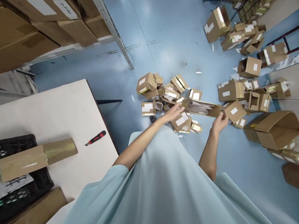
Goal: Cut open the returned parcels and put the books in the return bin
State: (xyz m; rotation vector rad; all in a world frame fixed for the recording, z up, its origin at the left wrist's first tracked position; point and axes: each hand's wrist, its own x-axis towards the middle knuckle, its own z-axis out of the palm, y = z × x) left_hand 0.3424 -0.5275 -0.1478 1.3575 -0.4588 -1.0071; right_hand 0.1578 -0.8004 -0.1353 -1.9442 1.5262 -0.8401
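While the right hand (pixel 220 122) grips one end of a long open carton (pixel 214 110), the left hand (pixel 174 112) touches the other; can't tell from here if it grips. Carton's above a pile of small boxes (pixel 171 92) on blue floor (pixel 163 40).

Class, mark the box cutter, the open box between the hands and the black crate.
Box cutter (pixel 97 137): head view, on its handle.
Open box (pixel 215 110): head view, inner wall, right end.
Black crate (pixel 46 178): head view, near its right edge.
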